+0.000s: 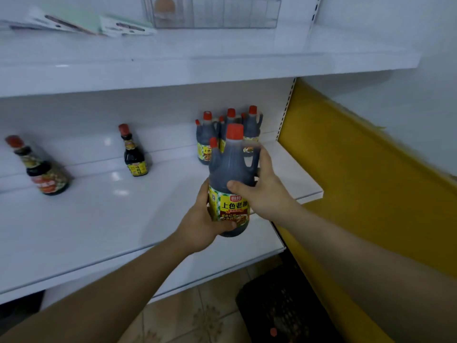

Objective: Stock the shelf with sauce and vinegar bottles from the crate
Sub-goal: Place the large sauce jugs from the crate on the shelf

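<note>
1. The held jug (231,179), a dark sauce bottle with a red cap, a side handle and a yellow label, is just right of the frame's centre, over the front part of the white shelf (99,219). It stands nearly upright. Whether its base touches the shelf cannot be told.
2. The left hand (201,225) grips the jug low down from 8 o'clock, with the palm against the label and the thumb curled under the base.
3. The right hand (263,191) grips it from 3 o'clock. The thumb lies across the front of the dark shoulder and the fingers wrap behind, by the handle.
4. At 12 o'clock from the held jug, against the back of the shelf, three matching jugs (230,127) stand close together, upright.
5. At 10 o'clock, well apart, is a small dark bottle (134,152) with a red cap. Farther toward 9 o'clock a second small bottle (40,167) is blurred.
6. The black crate (284,300) sits on the tiled floor at 5 o'clock, below the shelf's front edge.
7. At 3 o'clock a yellow panel (358,181) flanks the shelving.
8. On the upper shelf (197,63), at 12 o'clock, is a wire basket (215,11).
</note>
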`<state>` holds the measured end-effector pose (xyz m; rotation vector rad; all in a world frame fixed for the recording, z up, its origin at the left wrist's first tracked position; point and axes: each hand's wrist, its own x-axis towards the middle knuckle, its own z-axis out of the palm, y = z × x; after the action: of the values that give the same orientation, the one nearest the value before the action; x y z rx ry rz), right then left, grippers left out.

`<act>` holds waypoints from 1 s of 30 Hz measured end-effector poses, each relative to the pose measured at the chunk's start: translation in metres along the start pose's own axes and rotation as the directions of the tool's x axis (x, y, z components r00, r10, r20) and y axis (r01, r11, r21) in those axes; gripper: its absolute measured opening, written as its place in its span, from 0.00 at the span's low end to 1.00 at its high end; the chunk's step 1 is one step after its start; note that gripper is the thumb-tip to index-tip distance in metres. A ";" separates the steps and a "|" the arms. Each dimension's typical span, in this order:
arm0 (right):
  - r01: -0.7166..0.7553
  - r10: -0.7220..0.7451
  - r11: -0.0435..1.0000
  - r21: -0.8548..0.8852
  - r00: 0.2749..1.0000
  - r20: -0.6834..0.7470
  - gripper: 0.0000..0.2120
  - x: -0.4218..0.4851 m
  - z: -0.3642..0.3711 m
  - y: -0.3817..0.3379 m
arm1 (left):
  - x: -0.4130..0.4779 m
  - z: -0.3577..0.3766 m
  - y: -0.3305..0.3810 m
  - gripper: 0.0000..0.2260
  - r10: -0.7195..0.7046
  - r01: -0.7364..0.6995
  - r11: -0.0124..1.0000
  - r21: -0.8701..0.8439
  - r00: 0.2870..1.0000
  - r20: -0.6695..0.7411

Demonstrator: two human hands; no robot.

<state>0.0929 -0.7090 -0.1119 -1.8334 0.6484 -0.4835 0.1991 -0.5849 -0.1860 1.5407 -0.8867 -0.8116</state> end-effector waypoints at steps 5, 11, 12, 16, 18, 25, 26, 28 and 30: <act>0.010 -0.012 1.000 0.026 0.996 0.093 0.43 0.062 0.013 0.067 | 0.056 0.003 -0.060 0.39 -0.075 0.078 0.997 0.019 0.991 -0.111; 0.088 -0.091 0.996 0.032 0.991 0.102 0.40 0.128 0.020 0.136 | 0.123 0.009 -0.122 0.40 -0.051 0.068 0.995 0.072 0.974 -0.219; 0.099 -0.102 0.995 0.030 0.990 0.102 0.40 0.137 0.020 0.144 | 0.132 0.010 -0.129 0.40 -0.033 0.054 0.995 0.084 0.972 -0.234; 0.143 -0.145 0.989 0.035 0.986 0.086 0.40 0.167 0.027 0.171 | 0.160 0.009 -0.151 0.41 0.020 0.006 0.995 0.095 0.963 -0.270; 0.155 -0.157 0.987 0.035 0.984 0.081 0.42 0.179 0.030 0.179 | 0.171 0.008 -0.157 0.39 0.053 -0.036 0.997 0.063 0.956 -0.289; 0.189 -0.195 0.980 0.069 0.976 0.094 0.44 0.209 0.039 0.193 | 0.196 0.004 -0.170 0.37 0.143 -0.121 0.989 0.088 0.937 -0.319; 0.194 -0.201 0.978 0.075 0.975 0.095 0.44 0.213 0.040 0.193 | 0.200 0.000 -0.170 0.38 0.147 -0.121 0.988 0.101 0.937 -0.316; 0.193 -0.200 0.978 0.080 0.975 0.098 0.44 0.222 0.042 0.193 | 0.209 -0.006 -0.173 0.40 0.149 -0.117 0.986 0.119 0.939 -0.309; 0.185 -0.192 0.980 0.068 0.976 0.102 0.43 0.232 0.044 0.193 | 0.220 -0.013 -0.177 0.40 0.159 -0.122 0.983 0.136 0.938 -0.307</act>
<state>0.2587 -0.8782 -0.3034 -1.8609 0.3848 -0.5183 0.3349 -0.7550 -0.3662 1.6305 -0.8036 -0.3986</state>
